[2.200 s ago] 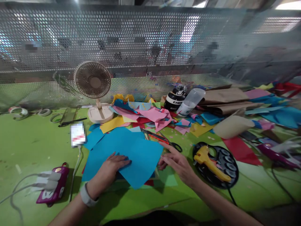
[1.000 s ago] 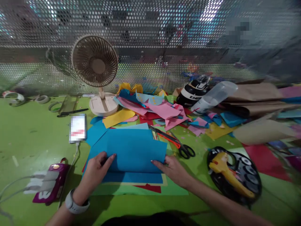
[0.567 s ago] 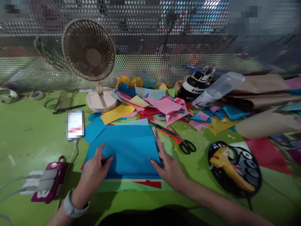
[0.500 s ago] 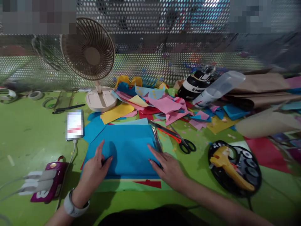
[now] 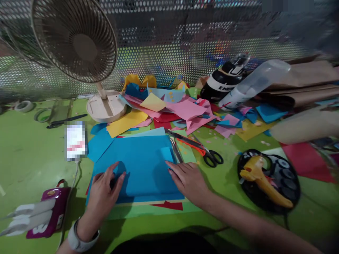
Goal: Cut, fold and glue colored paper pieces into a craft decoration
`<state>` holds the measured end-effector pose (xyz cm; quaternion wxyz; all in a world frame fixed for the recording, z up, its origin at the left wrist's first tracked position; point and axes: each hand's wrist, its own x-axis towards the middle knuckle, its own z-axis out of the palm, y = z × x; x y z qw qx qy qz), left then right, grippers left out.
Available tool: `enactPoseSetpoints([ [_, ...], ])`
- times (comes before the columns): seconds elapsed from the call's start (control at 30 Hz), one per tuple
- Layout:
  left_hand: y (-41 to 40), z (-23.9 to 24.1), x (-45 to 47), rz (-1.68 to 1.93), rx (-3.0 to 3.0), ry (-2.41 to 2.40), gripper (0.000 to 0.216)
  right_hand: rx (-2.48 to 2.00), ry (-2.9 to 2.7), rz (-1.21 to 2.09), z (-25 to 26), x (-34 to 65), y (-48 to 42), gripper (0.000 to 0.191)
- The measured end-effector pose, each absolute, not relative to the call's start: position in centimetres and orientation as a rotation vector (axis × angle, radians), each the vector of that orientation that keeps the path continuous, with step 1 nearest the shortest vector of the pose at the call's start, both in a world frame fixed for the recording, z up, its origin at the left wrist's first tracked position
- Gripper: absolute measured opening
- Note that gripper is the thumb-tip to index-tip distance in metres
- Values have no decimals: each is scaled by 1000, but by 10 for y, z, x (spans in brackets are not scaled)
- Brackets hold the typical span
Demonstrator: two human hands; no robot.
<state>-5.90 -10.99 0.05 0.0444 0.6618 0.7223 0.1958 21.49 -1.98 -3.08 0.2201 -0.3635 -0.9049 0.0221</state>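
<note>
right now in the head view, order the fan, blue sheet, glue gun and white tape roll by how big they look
1. Blue sheet and fan: too alike to rank, fan cropped at top
2. Glue gun
3. White tape roll

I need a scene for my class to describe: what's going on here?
A person has both hands at a blue sheet: the left hand on its left part, the right hand at its right edge, fingertips beside a lighter blue patch. Scissors lie beyond the right hand, and a yellow glue gun rests on a black holder farther right.
</note>
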Motion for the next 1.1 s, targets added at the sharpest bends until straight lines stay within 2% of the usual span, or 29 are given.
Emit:
enactPoseSetpoints([
  [0.27, -107, -9, -62, 556, 2043, 2189, 33, -1025, -2517, 40, -28, 214, -19, 32],
  [1.1, -105, -5, -59, 524, 1980, 2205, 35, -1030, -2507, 79, -29, 214, -17, 30],
])
